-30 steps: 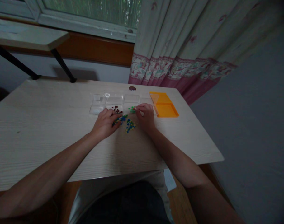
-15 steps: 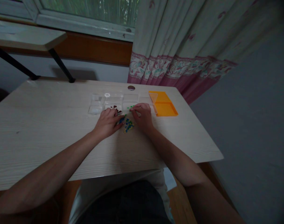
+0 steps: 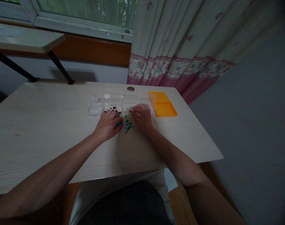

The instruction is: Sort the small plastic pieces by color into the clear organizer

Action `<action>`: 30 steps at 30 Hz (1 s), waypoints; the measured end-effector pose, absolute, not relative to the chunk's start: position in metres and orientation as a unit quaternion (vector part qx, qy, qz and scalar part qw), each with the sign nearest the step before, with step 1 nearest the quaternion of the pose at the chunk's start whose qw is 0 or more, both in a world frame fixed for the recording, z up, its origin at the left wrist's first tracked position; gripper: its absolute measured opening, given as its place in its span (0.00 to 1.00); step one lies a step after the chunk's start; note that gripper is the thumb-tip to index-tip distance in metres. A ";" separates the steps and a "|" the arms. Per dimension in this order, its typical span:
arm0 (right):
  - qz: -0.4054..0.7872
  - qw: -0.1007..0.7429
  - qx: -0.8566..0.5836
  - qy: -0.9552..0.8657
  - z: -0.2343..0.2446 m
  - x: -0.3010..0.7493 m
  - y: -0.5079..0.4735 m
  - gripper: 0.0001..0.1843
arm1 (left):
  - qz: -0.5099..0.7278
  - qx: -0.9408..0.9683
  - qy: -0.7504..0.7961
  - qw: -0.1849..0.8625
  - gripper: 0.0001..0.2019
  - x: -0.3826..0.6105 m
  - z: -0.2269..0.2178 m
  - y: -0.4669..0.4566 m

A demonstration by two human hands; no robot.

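Note:
My left hand [image 3: 107,125] rests on the table, fingers curved and thumb apart from the forefinger. A few small blue pieces [image 3: 119,123] show in that gap; no grip on them is visible. My right hand [image 3: 142,116] is closed in a pinch at the near edge of a clear divided box [image 3: 95,111]. Whatever its fingertips hold is too small to make out. Small green pieces [image 3: 127,109] lie in the compartment beside those fingertips. Dark red-brown pieces [image 3: 113,108] fill part of the compartment beyond my left hand. Between the hands lies a mixed pile of blue, green and yellow pieces [image 3: 128,125].
An open orange case [image 3: 166,109] lies right of the clear box, close to my right hand. Behind the box is a round brown disc [image 3: 130,89] on the table [image 3: 51,125]. A raised shelf [image 3: 27,37] on black legs stands at back left, and a curtain [image 3: 156,47] hangs behind.
My left thumb and forefinger have drawn a little closer together, uncovering green pieces near the box edge. My right hand has hardly moved. The whole view has shifted slightly.

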State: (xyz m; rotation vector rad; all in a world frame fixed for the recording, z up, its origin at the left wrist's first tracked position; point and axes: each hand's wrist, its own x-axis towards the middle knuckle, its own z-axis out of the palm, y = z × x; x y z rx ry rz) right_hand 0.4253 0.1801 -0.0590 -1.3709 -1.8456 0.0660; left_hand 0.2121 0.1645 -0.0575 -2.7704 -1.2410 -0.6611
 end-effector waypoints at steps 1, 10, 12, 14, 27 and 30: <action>0.027 0.409 -0.543 -0.733 -0.059 0.426 0.180 0.13 | -0.213 -0.891 -0.400 0.019 0.07 0.212 -0.057 0.164; 0.034 0.412 -0.544 -0.731 -0.055 0.427 0.178 0.12 | -0.209 -0.887 -0.412 0.006 0.10 0.208 -0.057 0.163; 0.035 0.414 -0.541 -0.732 -0.055 0.427 0.178 0.12 | -0.203 -0.886 -0.417 0.013 0.10 0.208 -0.057 0.163; 0.036 0.417 -0.538 -0.732 -0.056 0.428 0.178 0.12 | -0.201 -0.886 -0.418 0.014 0.09 0.207 -0.056 0.163; 0.026 0.410 -0.532 -0.740 -0.060 0.430 0.182 0.11 | -0.193 -0.884 -0.426 0.010 0.11 0.209 -0.055 0.160; 0.028 0.412 -0.538 -0.735 -0.059 0.429 0.181 0.11 | -0.189 -0.881 -0.434 0.016 0.11 0.212 -0.055 0.161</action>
